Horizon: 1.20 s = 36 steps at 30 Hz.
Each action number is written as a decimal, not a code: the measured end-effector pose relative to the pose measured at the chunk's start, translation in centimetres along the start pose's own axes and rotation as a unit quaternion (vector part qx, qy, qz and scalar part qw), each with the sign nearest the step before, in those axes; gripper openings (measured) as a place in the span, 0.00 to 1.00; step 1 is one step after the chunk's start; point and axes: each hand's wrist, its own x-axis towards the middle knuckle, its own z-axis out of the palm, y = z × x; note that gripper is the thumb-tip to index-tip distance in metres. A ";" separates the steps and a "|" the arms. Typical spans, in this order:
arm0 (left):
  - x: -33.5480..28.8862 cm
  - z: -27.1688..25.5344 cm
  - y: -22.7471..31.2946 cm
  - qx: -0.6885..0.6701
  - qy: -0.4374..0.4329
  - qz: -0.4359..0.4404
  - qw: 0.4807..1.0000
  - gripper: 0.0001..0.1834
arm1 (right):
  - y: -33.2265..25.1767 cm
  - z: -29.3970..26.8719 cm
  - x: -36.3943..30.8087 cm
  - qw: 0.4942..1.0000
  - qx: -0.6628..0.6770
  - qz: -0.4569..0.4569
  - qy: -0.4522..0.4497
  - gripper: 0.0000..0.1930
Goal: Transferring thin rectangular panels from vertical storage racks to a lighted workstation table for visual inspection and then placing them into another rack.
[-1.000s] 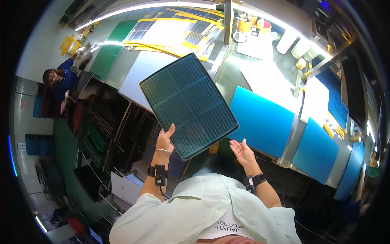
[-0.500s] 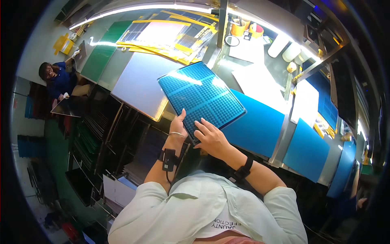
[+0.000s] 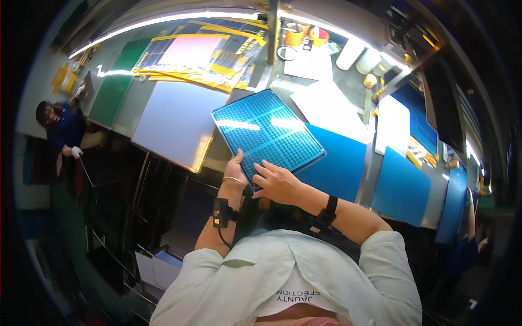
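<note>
In both hands I hold a flat blue panel (image 3: pixel 268 136) covered with a dense grid of small repeated shapes, like a circuit board panel. It is tilted, and light glares off its surface. My left hand (image 3: pixel 235 173) grips the left edge close to the near corner, its thumb along that edge. My right hand (image 3: pixel 276 183) is at the near corner, its fingers lying over the face of the panel; its thumb is near the corner tip. The undersides of both grips are hidden. Behind the panel, a larger plain blue sheet (image 3: pixel 334 163) lies on the bench.
Left on the bench are a pale grey board (image 3: pixel 173 119), yellow-framed sheets (image 3: pixel 187 57) and a green mat (image 3: pixel 113 95). White paper (image 3: pixel 329 108) and tape rolls (image 3: pixel 294 35) lie beyond. A metal post (image 3: pixel 273 32) rises there. One co-worker (image 3: pixel 68 122) stands left; another person's arm (image 3: pixel 472 217) shows right.
The view has turned, shifting the bench leftward. My grip on the panel stays much the same, with the panel tilted slightly differently. The co-worker's gloved hand at the left has come lower.
</note>
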 end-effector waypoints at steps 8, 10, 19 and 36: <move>1.3 -1.3 0.7 0.022 -0.071 -0.050 0.996 0.27 | 1.0 0.3 -0.3 0.996 0.057 0.052 -0.055 0.27; 1.6 -1.2 0.9 0.021 -0.073 -0.027 0.997 0.26 | 0.3 0.6 -0.2 0.994 0.057 0.076 -0.047 0.29; 1.3 3.0 -0.3 0.010 -0.203 -0.065 0.977 0.26 | -1.0 0.0 -2.3 0.986 -0.137 0.061 0.067 0.18; 1.4 13.4 -21.8 0.422 -0.035 -0.208 0.882 0.60 | -5.5 -6.0 -19.4 0.767 0.008 0.473 0.433 0.08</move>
